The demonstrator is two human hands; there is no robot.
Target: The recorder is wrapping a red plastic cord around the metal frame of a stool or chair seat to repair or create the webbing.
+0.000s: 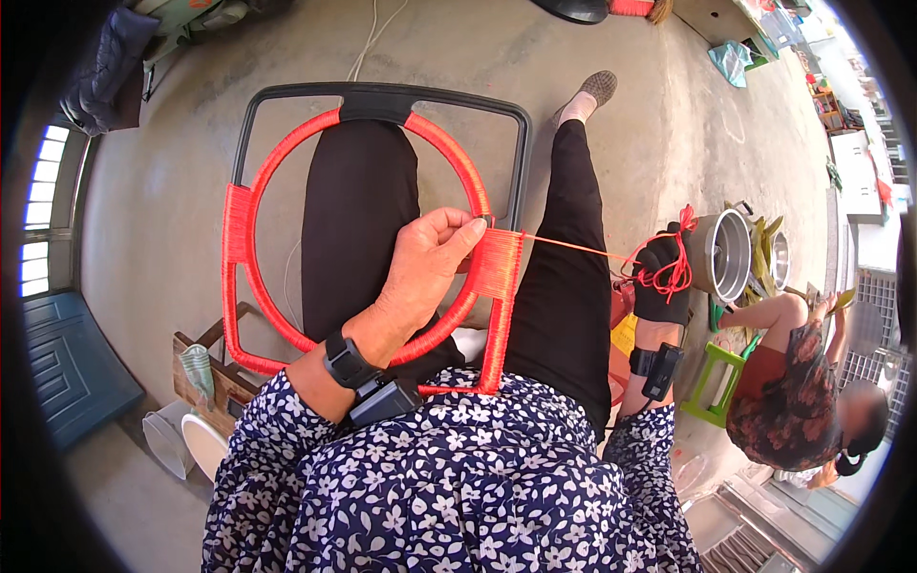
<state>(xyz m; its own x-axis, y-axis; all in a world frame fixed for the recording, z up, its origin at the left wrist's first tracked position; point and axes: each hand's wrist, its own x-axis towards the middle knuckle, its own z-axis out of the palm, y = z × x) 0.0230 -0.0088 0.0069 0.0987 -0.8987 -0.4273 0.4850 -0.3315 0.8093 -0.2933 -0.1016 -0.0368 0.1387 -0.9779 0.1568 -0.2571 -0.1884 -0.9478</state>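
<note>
Across my lap lies a dark rectangular frame [524, 158] with a round ring [272, 162] set inside it. Shiny red cord covers most of the ring, the near part of the frame and the bridges between them; the far part is bare and dark. My left hand [435, 250] is closed, thumb and fingers pinching the ring's right side at the red-wrapped bridge [497, 263]. From there a taut strand [578, 245] runs right to my right hand [659, 298], in a black glove. It is closed around a looped bundle of red cord [680, 272].
At right stand a metal pot [728, 256] and a green stool [709, 387], beside another person [788, 401] who holds long leaves. A wooden stool [196, 382] and a whitish bin [167, 439] are at lower left. A pale cable [363, 48] lies on the floor.
</note>
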